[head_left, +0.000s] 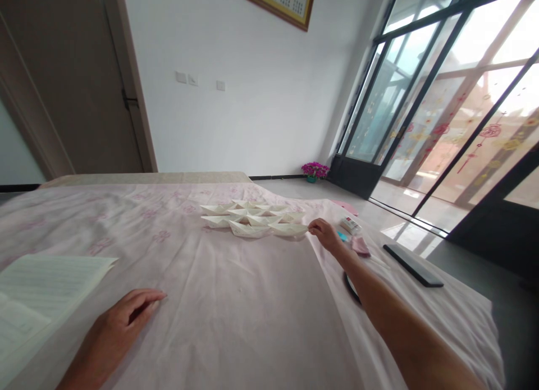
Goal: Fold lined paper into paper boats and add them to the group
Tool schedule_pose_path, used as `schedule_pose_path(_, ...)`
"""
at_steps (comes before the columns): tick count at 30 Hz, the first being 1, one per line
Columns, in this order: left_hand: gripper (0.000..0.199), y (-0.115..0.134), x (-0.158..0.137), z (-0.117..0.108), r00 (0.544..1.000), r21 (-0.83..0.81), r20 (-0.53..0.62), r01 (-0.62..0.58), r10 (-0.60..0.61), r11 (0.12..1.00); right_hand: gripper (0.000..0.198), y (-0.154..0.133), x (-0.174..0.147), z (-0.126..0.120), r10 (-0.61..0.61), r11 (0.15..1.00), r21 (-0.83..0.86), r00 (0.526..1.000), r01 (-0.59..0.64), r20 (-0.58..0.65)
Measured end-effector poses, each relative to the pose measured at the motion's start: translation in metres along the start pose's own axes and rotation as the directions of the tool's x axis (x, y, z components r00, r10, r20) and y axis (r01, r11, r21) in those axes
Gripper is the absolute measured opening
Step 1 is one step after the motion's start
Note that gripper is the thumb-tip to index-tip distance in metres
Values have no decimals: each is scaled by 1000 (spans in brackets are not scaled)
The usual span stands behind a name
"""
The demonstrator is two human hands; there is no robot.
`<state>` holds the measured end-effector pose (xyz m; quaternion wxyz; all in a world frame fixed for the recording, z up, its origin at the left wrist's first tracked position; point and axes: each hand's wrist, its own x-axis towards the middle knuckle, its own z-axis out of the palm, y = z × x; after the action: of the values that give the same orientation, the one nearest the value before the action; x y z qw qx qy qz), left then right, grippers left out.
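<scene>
Several folded white paper boats stand close together in rows on a pale pink floral sheet. At the right end of the front row, my right hand pinches the pointed tip of one paper boat between thumb and fingers. The boat rests upright on the sheet beside the others. Nearer to me on the left, my left hand lies on the sheet with its fingers stretched forward and holds nothing. It is nearest to an open booklet of lined paper.
Right of my right arm lie a long black case, a small pink cloth-like item, a small white box and a partly hidden dark round object. Beyond the sheet are a potted purple plant, glass doors and a wall.
</scene>
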<state>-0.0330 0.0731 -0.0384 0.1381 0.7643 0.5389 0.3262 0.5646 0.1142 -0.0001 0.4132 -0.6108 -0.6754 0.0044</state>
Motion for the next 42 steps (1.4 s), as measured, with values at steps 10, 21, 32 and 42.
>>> schedule_pose_path(10,27,5,2,-1,1000,0,-20,-18,18,1000,11,10,9,1,46,998,34,997,-48,57)
schedule_pose_path(21,28,4,2,-2,1000,0,-5,-14,14,1000,16,15,11,4,86,996,19,995,-87,50)
schedule_pose_path(32,29,5,3,-2,1000,8,4,-19,19,1000,25,16,12,12,68,997,18,998,-69,4)
schedule_pose_path(42,30,-1,2,1,1000,1,3,-17,17,1000,31,15,14,13,50,998,25,999,-50,2)
